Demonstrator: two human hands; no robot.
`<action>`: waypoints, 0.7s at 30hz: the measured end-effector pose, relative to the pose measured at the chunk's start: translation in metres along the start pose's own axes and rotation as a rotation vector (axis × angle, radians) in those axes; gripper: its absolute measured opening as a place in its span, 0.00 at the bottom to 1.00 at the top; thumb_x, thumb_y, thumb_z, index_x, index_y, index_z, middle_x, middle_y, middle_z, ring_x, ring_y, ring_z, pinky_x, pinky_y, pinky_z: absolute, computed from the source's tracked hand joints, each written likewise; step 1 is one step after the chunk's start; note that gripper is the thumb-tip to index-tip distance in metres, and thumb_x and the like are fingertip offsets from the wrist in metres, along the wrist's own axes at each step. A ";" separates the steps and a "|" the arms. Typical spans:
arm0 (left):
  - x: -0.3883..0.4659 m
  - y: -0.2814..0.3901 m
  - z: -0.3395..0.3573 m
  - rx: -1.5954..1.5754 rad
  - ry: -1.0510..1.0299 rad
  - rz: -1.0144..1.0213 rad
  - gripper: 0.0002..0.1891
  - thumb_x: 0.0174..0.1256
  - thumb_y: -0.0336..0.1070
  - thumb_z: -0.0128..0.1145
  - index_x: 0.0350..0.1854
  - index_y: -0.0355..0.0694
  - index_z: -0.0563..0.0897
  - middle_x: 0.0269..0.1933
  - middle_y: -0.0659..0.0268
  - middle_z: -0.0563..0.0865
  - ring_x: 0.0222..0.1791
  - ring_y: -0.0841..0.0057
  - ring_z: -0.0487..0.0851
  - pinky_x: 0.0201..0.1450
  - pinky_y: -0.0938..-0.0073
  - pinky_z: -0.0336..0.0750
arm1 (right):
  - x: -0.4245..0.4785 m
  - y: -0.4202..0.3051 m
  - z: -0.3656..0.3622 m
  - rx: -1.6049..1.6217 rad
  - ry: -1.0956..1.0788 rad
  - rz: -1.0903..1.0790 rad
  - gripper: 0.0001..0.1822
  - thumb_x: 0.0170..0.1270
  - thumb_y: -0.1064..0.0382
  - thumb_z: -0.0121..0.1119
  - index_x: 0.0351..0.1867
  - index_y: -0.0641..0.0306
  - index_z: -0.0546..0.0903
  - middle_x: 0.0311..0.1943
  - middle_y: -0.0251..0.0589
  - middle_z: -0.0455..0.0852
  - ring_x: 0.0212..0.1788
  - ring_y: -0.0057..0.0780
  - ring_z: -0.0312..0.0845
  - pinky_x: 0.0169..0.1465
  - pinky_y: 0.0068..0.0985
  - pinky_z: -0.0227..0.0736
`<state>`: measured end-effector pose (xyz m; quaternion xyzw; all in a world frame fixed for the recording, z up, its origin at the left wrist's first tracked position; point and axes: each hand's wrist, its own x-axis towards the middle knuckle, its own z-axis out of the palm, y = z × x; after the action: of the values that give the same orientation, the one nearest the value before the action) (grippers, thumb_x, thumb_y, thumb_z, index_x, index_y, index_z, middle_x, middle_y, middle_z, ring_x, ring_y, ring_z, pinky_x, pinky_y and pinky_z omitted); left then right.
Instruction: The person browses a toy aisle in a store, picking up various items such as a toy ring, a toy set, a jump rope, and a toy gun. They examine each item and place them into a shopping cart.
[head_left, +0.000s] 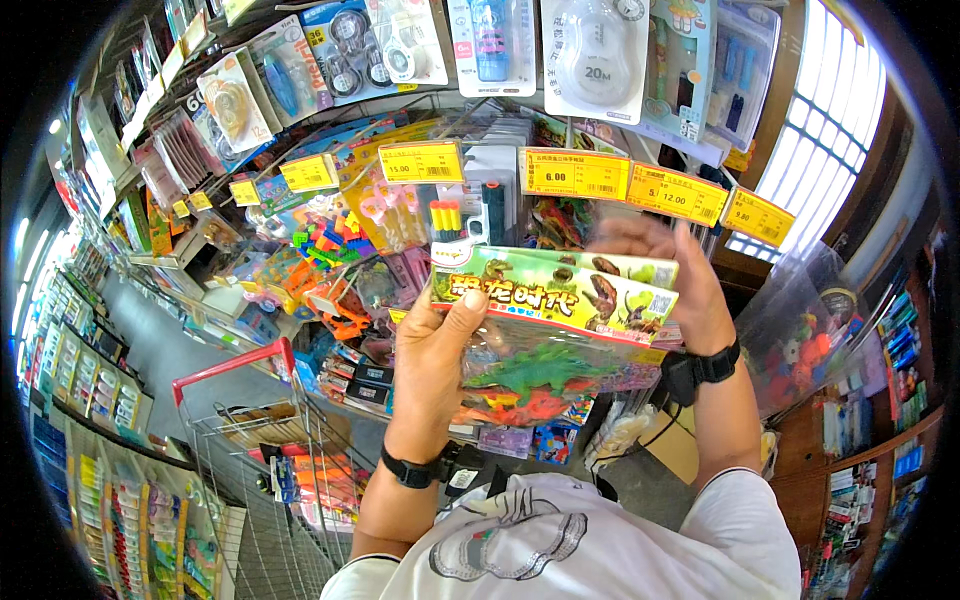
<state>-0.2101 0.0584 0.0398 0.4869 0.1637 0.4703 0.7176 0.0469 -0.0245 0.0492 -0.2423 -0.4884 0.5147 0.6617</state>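
Observation:
My left hand (433, 352) grips bagged toy dinosaurs by their left side, thumb lying across the front of the printed header card (551, 296). At least two such packs overlap, since a second card edge shows behind the first. Through the clear bag I see a green dinosaur figure (532, 371) above orange-red ones (517, 405). My right hand (697, 289) is at the right end of the packs, thumb raised and fingers stretched towards the shelf. Those fingers are blurred, and nothing shows in them. Behind the cards, another bag of dinosaur figures (559, 217) hangs on the rack.
Yellow price tags (574, 172) line the hook ends ahead, below blister-packed stationery (595, 56). Hanging toys include a toy gun pack (487, 206) and building blocks (334, 240). A red-handled shopping cart (232, 367) holding goods stands at left. Wooden shelving (802, 487) is at right.

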 end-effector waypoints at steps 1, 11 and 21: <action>-0.002 0.003 0.000 0.043 -0.004 0.026 0.13 0.71 0.36 0.60 0.51 0.36 0.81 0.41 0.67 0.86 0.31 0.83 0.81 0.35 0.79 0.78 | 0.007 -0.004 -0.013 -0.035 -0.031 -0.063 0.30 0.72 0.48 0.54 0.62 0.75 0.73 0.56 0.50 0.82 0.56 0.34 0.81 0.57 0.33 0.79; -0.028 0.032 -0.009 0.294 0.049 0.186 0.12 0.68 0.32 0.62 0.50 0.35 0.82 0.38 0.67 0.87 0.31 0.84 0.82 0.37 0.80 0.78 | 0.027 0.010 -0.083 -0.827 0.201 -0.161 0.24 0.62 0.59 0.70 0.57 0.64 0.78 0.52 0.42 0.82 0.52 0.28 0.78 0.53 0.28 0.77; -0.032 0.026 -0.025 0.298 0.119 0.144 0.11 0.67 0.33 0.63 0.48 0.35 0.83 0.38 0.67 0.88 0.32 0.83 0.82 0.37 0.80 0.76 | 0.082 0.036 -0.061 -2.077 0.450 -0.498 0.27 0.60 0.61 0.64 0.61 0.67 0.75 0.60 0.55 0.76 0.60 0.52 0.72 0.64 0.46 0.63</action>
<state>-0.2565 0.0478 0.0432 0.5695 0.2386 0.5192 0.5909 0.0848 0.0742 0.0275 -0.6657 -0.5879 -0.3532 0.2942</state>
